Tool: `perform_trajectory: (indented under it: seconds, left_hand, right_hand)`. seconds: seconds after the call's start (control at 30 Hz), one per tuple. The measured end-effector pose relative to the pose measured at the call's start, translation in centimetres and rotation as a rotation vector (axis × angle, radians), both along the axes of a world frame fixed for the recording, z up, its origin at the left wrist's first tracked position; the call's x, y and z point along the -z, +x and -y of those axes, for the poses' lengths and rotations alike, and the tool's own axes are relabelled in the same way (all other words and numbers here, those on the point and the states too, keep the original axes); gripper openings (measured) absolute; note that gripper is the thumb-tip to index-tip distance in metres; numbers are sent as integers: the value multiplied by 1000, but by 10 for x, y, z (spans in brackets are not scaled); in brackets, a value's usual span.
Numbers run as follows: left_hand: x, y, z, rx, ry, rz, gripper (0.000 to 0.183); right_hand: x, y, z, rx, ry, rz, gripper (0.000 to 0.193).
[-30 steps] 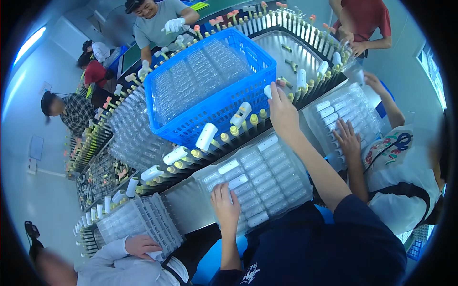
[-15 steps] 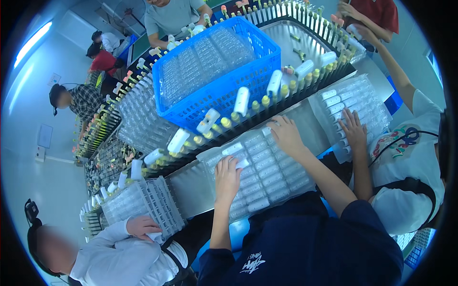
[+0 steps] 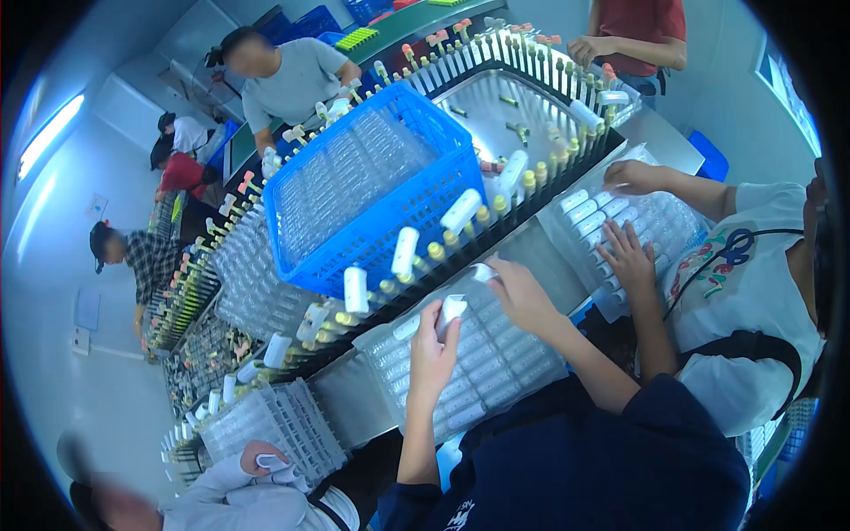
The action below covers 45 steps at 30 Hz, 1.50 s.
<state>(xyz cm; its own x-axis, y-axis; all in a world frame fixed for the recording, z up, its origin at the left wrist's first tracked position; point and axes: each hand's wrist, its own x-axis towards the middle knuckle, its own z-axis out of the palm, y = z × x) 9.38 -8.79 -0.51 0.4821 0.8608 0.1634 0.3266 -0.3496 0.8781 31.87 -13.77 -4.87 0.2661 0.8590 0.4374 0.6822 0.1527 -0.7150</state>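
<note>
My left hand (image 3: 432,352) is closed around a small white piece (image 3: 453,308), raised above the near tray; its exact kind is hard to make out. My right hand (image 3: 524,296) pinches a white scrap (image 3: 483,272), perhaps cloth or paper, over the tray's far edge. Beneath both hands lies a clear plastic tray (image 3: 382,347) with rows of white oblong casings (image 3: 465,416). One casing (image 3: 406,327) sits at its far left corner, beside my left hand.
Beyond the tray runs a conveyor with yellow-topped holders (image 3: 436,252) carrying white casings. A blue basket (image 3: 376,230) of clear trays stands there. At right a co-worker's hands (image 3: 630,257) work over another tray (image 3: 567,234); at left a co-worker sits by stacked trays (image 3: 297,425).
My left hand has lifted off the tray with the white piece. My right hand has drawn slightly left and now shows a white scrap in its fingers. The view has shifted.
</note>
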Motion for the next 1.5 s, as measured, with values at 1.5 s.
perform_trajectory:
  seconds: [1.5]
  left_hand:
    - [-15, 59, -105, -410, 422, -598, 42]
  right_hand:
    - [-16, 38, 43, 325, -59, -661, 40]
